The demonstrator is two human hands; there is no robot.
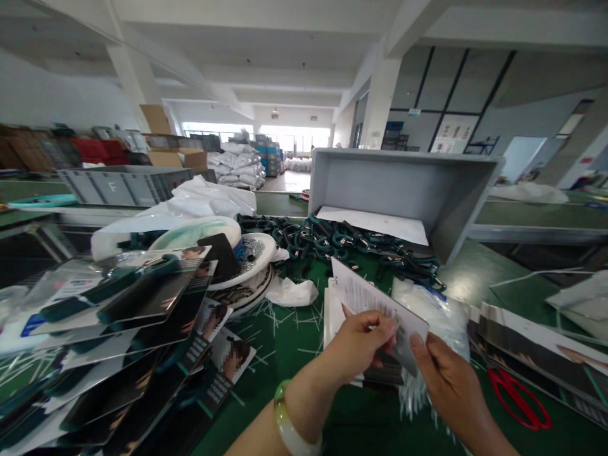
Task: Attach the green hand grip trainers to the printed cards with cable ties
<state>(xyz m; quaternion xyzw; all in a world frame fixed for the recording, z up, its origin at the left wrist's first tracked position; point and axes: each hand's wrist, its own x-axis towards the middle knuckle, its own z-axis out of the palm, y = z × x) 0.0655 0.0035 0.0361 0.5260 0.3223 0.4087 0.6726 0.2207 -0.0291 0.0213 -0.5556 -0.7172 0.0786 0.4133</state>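
Note:
My right hand (449, 373) grips the right edge of a printed backing card (363, 294), thumb in front. The card is tilted, with its text side towards me. My left hand (363, 345), a green and white bangle on its wrist, has its fingers pinched together at the card's face; what lies between the fingertips is too small to make out. Below the card is a stack of cards (329, 316), partly hidden by my left hand. Beside it lies a plastic bag of white cable ties (427, 304), some of their ends showing under my hands.
Carded tools with dark green handles (137, 297) are piled at left. A white bowl of small metal parts (259, 250) stands behind them. Green tools (327, 237) lie before a tipped grey crate (380, 183). Red-handled scissors (517, 399) and more cards (536, 348) are at right.

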